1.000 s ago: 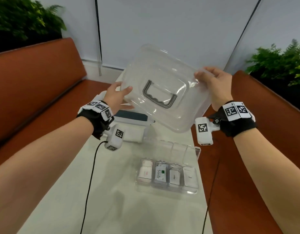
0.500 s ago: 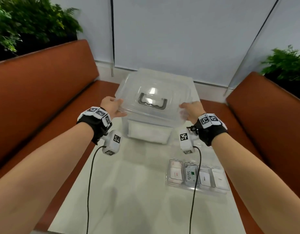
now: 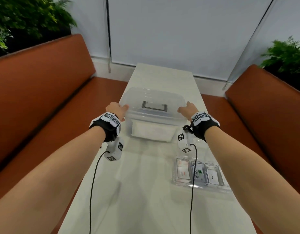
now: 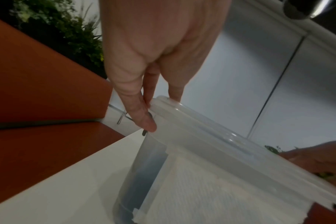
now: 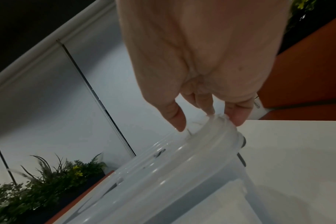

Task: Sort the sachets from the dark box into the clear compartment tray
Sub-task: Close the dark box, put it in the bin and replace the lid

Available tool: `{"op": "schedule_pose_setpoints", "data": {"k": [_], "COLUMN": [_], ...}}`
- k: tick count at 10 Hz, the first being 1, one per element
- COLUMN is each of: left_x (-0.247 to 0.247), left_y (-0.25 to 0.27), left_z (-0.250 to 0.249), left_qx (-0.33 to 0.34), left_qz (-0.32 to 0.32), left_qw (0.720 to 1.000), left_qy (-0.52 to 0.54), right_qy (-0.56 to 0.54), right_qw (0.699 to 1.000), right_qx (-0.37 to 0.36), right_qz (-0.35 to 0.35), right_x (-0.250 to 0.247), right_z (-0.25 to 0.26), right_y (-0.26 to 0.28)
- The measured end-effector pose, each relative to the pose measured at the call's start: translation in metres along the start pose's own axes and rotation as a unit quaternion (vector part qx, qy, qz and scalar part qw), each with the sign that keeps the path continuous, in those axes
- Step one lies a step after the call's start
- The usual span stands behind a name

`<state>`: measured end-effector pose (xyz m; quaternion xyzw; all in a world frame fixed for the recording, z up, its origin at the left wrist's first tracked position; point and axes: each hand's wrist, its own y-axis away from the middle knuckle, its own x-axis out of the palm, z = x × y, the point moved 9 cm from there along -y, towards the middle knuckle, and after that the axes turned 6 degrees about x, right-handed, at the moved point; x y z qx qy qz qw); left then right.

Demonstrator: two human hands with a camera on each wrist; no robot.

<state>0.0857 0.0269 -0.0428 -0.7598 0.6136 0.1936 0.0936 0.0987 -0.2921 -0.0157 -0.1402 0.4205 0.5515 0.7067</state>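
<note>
Two hands: both sit at the ends of the lid, so the work looks close to finished.
Worktop [image 3: 146, 191]: long, pale, running away from the person between two brown benches.
Storage box [image 3: 151, 130]: translucent, standing mid-worktop; a dark inner box seems to show through its wall in the wrist views, though blur makes that uncertain.
Lid [image 3: 154, 105]: clear, with a grey handle, lying flat on the storage box rim; whether it is clipped down I cannot tell.
Compartment tray [image 3: 201, 184]: clear, near the person's right forearm, well apart from the storage box.
Sachets [image 3: 199, 173]: lying in the tray's compartments, one kind to each as far as can be read; no loose sachets are in view.
Left hand [image 3: 116, 109]: thumb on top and fingers under the lid's left edge, pinching it.
Right hand [image 3: 187, 108]: thumb and fingertips clasp the lid's right corner.
Left to do: probably only pressing the lid home and letting go.
</note>
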Motion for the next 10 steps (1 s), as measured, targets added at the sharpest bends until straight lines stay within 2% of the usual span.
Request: {"op": "schedule_pose_setpoints", "data": {"k": [1,2,3,5,6,7,8,9,10], "left_x": [-0.001,-0.001,-0.002,-0.006,-0.006,-0.005,-0.008,-0.01,0.002], "left_y": [-0.001,-0.002,-0.004,-0.003,-0.001,0.004,0.006,0.024,0.051], "left_z": [-0.006,-0.007,-0.003,0.005,0.004,-0.002,-0.009,-0.032,-0.053], "left_qx": [0.011,-0.002,-0.032,-0.078,-0.071,-0.055,-0.011,0.081,0.194], "left_qz": [-0.004,-0.006,-0.012,-0.036,-0.041,-0.035,-0.053,-0.085,-0.052], "left_qw": [0.999,0.998,0.998,0.996,0.997,0.997,0.99,0.985,0.973], "left_qy": [-0.047,-0.055,-0.043,-0.01,-0.005,-0.042,-0.13,-0.129,-0.111], "right_qy": [0.004,-0.038,-0.081,-0.094,-0.083,-0.053,-0.008,0.049,0.068], "right_qw": [1.0,0.998,0.995,0.992,0.993,0.996,0.998,0.995,0.981], "right_qx": [0.016,0.046,0.064,0.078,0.066,0.06,0.051,-0.028,-0.153], "right_qz": [-0.012,-0.008,-0.013,-0.033,-0.048,-0.037,-0.048,-0.086,-0.098], "right_x": [0.003,0.006,0.008,0.004,0.004,0.006,0.0,-0.022,-0.04], "right_z": [-0.009,-0.02,-0.025,-0.03,-0.028,-0.026,-0.024,-0.01,-0.001], "right_y": [-0.002,-0.002,0.001,0.0,0.002,0.008,0.017,0.041,0.073]}}
